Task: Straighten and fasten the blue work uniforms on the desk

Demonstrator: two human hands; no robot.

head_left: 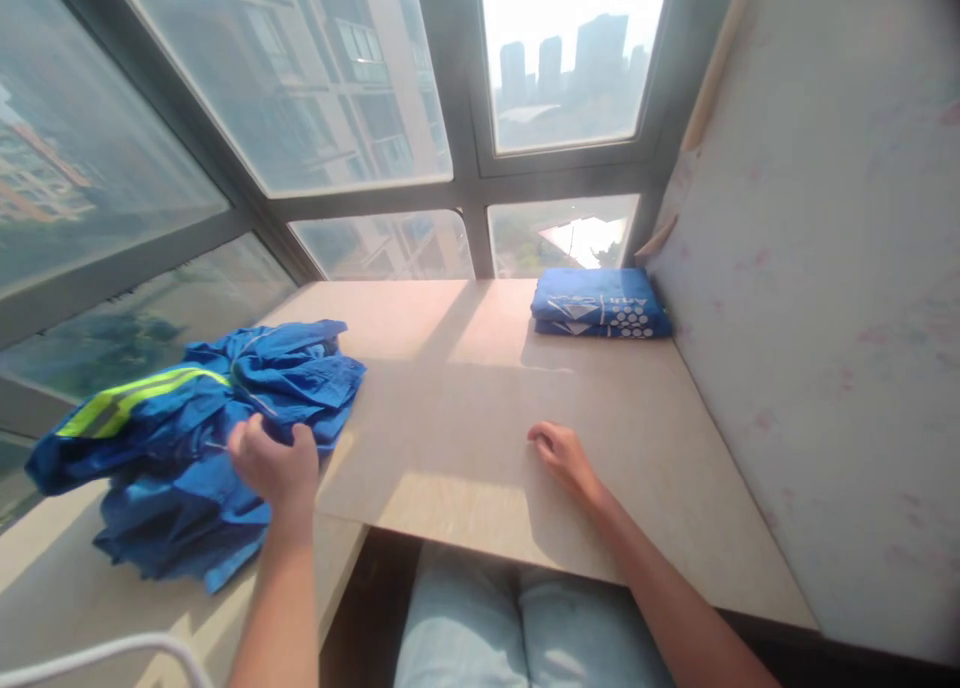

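A crumpled blue garment (292, 373) with a yellow-green and grey reflective band lies in a heap at the left of the tabletop. My left hand (274, 463) is over its near side, thumb and fingers apart; whether the fingertips touch the cloth I cannot tell. Resting on the bare tabletop right of the middle is my right hand (559, 451), fingers curled in and nothing seen in them. A neatly folded blue cloth bundle (600, 303) with white printing sits at the back right, apart from both hands.
The pale tabletop (450, 418) runs to windows at the back and left. A patterned wall (840, 368) bounds the right side. A white curved tube or rail (127, 646) crosses the lower left corner. My legs are under the table's front edge.
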